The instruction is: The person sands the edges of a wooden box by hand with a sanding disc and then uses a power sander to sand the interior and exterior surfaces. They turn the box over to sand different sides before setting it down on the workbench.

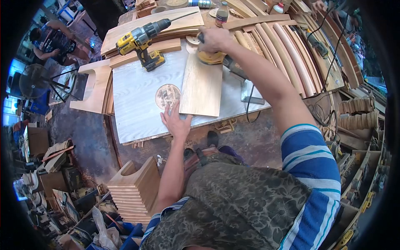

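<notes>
Right, our right hand (pixel 215 40) is wrapped around the sander (pixel 210 58), which sits at the far end of the board (pixel 201 91) on the desk (pixel 137 121). And down at the board's near left corner, our left hand (pixel 176 123) lies open, fingers spread, thumb at the edge. Over to the left, we've got the drill (pixel 143 39).

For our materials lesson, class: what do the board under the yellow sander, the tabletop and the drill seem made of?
The board: wood, apparently unvarnished; pale, with lengthwise grain.
The tabletop: perhaps laminate or painted wood; pale grey with wavy, grain-like markings, so uncertain.
The drill: mostly plastic, judging by its moulded yellow and black look; its grey front section may be metal, given the dull sheen.
</notes>
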Motion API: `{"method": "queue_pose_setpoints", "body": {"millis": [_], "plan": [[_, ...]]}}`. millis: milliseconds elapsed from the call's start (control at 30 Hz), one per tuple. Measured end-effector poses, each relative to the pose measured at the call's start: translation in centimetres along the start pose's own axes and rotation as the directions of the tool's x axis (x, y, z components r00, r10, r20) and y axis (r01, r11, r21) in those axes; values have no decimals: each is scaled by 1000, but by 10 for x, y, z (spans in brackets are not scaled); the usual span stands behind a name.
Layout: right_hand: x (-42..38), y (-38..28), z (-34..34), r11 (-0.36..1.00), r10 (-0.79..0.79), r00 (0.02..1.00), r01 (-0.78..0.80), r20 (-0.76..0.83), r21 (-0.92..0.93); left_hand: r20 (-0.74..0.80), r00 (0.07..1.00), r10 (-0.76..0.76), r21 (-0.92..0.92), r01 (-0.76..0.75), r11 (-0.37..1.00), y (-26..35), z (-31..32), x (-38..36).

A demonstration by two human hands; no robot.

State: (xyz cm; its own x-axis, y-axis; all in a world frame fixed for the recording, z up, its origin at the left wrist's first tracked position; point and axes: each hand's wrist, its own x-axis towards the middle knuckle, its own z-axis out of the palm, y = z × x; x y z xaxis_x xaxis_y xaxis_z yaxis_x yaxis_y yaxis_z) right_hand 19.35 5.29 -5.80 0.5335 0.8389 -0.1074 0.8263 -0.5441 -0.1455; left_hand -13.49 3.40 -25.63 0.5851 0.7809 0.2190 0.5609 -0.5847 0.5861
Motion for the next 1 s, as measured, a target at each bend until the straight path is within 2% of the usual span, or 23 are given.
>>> {"method": "queue_pose_setpoints", "body": {"millis": [100,167,267,433,500,533,600,667,833,900,1000], "plan": [[-26,22,3,996,16,999,-19,-47,-82,20,1000,-5,12,5,1000,-2,-1,1],[-43,32,7,996,32,999,-32,10,-83,44,999,-5,16,4,1000,1,3,1],[-82,30,18,994,-64,995,56,-78,-98,36,999,8,39,-10,999,4,-5,2],[-150,5,23,988,-111,992,104,-66,-113,21,999,39,48,-40,998,-4,3,-1],[-175,-6,26,984,-168,986,166,-13,-61,12,999,50,47,-50,998,-7,2,1],[-188,-14,28,984,-167,986,166,-15,-63,12,998,56,44,-57,997,-6,1,0],[-213,-30,33,962,-274,959,275,-68,-1,10,998,58,35,-59,998,-5,1,-2],[-225,-52,38,953,-303,952,303,-49,-1,34,999,25,28,-26,999,-3,1,0],[-183,-91,44,944,-327,943,329,-61,33,43,999,13,59,-16,998,-6,2,2],[-139,-96,45,963,-266,960,270,-92,29,52,999,-5,53,2,999,1,-2,2],[-76,-91,42,978,-206,977,207,-50,0,38,999,-15,20,14,1000,2,-3,2]]}}
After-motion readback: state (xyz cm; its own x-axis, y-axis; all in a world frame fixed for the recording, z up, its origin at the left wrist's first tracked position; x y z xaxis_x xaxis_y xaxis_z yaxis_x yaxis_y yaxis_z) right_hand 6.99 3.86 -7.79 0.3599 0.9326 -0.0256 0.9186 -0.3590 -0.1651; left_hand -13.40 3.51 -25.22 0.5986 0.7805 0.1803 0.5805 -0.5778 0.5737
